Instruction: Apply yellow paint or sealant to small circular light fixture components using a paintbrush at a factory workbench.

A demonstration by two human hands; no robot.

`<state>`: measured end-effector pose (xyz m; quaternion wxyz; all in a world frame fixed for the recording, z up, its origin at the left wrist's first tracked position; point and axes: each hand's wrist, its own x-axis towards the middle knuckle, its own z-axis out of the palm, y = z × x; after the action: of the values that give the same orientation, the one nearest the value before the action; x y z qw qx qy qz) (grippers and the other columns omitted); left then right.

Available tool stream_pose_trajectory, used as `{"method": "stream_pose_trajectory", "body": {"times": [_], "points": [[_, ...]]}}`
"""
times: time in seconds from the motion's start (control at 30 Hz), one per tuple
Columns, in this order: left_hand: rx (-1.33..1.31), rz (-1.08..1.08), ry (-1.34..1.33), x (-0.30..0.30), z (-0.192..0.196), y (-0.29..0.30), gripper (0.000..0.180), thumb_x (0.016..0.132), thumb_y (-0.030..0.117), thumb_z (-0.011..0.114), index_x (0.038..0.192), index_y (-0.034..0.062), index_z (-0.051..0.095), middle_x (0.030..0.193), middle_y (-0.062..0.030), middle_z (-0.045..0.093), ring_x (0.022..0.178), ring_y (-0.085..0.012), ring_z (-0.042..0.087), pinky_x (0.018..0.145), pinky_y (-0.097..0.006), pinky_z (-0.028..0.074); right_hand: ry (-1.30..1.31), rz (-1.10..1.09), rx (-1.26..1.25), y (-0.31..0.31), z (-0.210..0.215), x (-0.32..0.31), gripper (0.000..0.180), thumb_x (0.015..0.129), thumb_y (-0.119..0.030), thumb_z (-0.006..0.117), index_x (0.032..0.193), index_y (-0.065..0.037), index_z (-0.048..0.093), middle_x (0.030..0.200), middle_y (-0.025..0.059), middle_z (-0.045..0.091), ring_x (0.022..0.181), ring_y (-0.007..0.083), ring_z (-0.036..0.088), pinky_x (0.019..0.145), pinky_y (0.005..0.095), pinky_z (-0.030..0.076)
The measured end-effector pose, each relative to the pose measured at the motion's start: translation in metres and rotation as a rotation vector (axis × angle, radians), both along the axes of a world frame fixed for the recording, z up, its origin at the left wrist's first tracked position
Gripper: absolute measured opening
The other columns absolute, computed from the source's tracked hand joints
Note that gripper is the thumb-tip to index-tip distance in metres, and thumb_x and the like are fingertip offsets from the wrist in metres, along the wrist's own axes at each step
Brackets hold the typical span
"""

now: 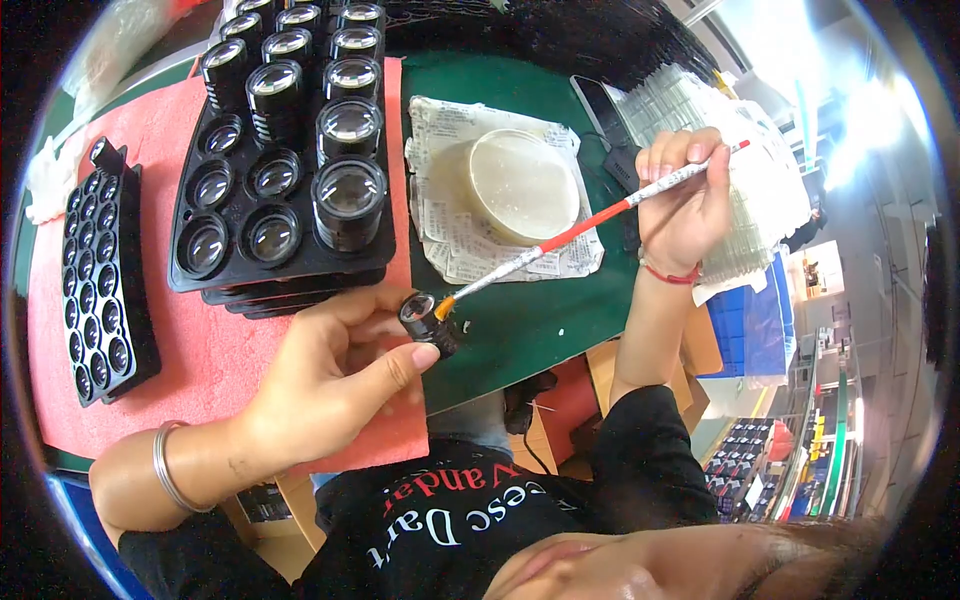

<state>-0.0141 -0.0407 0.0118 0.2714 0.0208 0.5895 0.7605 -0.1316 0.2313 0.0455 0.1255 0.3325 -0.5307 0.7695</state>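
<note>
Between the thumb and fingers of my left hand (335, 375) is a small black lens barrel (425, 322), its glass end tilted up. My right hand (685, 205) grips a long thin paintbrush (580, 228) with a red and white handle, partly wrapped in printed paper. The brush's orange bristles touch the rim of the lens barrel. Behind the brush, a round whitish dish (525, 185) rests on a sheet of printed paper (440, 245). To the left, a black tray (280, 275) holds several tall lens barrels and smaller round lens pieces.
A pink foam mat (230, 350) lies over the green table (520, 350). At far left stands a narrower black tray (105, 290) of small lenses, with one barrel on top. Beyond my right hand are a stack of clear plastic strips (755, 200) and a dark phone-like device (597, 108).
</note>
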Motion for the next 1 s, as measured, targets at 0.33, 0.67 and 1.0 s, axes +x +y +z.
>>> {"method": "stream_pose_trajectory", "body": {"times": [0.33, 0.67, 1.0], "points": [[0.027, -0.021, 0.067, 0.001, -0.003, 0.003, 0.034, 0.082, 0.007, 0.053, 0.112, -0.0008, 0.040, 0.090, -0.0061, 0.057, 0.060, -0.0079, 0.054, 0.047, -0.019, 0.044, -0.058, -0.080, -0.099, -0.001, 0.004, 0.000, 0.028, 0.089, -0.030, 0.039, 0.072, -0.008, 0.041, 0.054, 0.0029, 0.036, 0.050, 0.0129, 0.032, 0.049, 0.0266, 0.027], [-0.007, 0.026, 0.069, 0.001, -0.005, 0.003, 0.028, 0.077, 0.004, 0.060, 0.099, -0.0033, 0.045, 0.083, -0.0040, 0.055, 0.065, -0.0047, 0.051, 0.057, -0.018, 0.043, -0.076, 0.061, -0.134, -0.001, 0.002, 0.007, 0.032, 0.089, -0.036, 0.039, 0.072, -0.009, 0.040, 0.047, -0.0005, 0.030, 0.043, 0.0093, 0.026, 0.040, 0.0233, 0.022], [-0.037, 0.033, 0.108, 0.002, -0.010, 0.003, 0.028, 0.077, 0.006, 0.062, 0.098, -0.0020, 0.046, 0.086, -0.0040, 0.054, 0.071, -0.0034, 0.050, 0.058, -0.017, 0.042, 0.020, -0.046, -0.021, -0.003, 0.000, 0.009, 0.031, 0.090, -0.033, 0.037, 0.073, -0.008, 0.042, 0.048, 0.0007, 0.034, 0.043, 0.0104, 0.031, 0.041, 0.0232, 0.025]]}}
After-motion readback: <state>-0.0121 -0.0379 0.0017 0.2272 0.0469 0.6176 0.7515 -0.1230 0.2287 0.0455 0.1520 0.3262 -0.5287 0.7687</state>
